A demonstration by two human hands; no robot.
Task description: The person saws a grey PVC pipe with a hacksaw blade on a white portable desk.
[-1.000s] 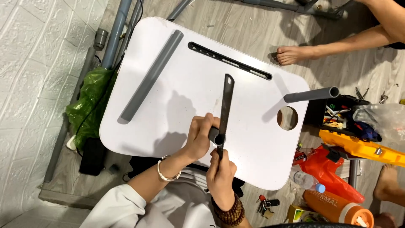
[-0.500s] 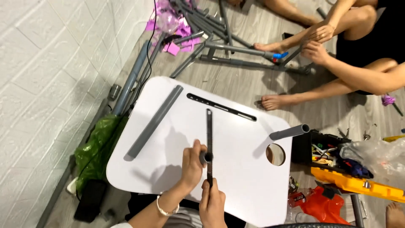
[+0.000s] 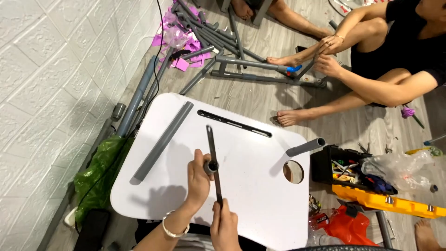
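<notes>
A white board (image 3: 251,158) with rounded corners lies in front of me, with a long slot (image 3: 234,123) and a round hole (image 3: 293,171) cut in it. My left hand (image 3: 197,179) grips a short grey tube piece (image 3: 211,166) on the board. My right hand (image 3: 225,227) holds the near end of a thin dark metal bar (image 3: 213,158) that runs through that piece and points away from me. A long grey tube (image 3: 163,141) lies on the board's left side.
Another grey tube (image 3: 305,147) sticks out at the board's right edge. A person (image 3: 371,69) sits on the floor beyond with grey tubes (image 3: 251,65). An open toolbox (image 3: 353,179), a yellow case (image 3: 395,202) and a green bag (image 3: 100,174) flank the board.
The view has tilted up, showing more floor and the seated person. My hands and the metal bar hold about the same position on the board.
</notes>
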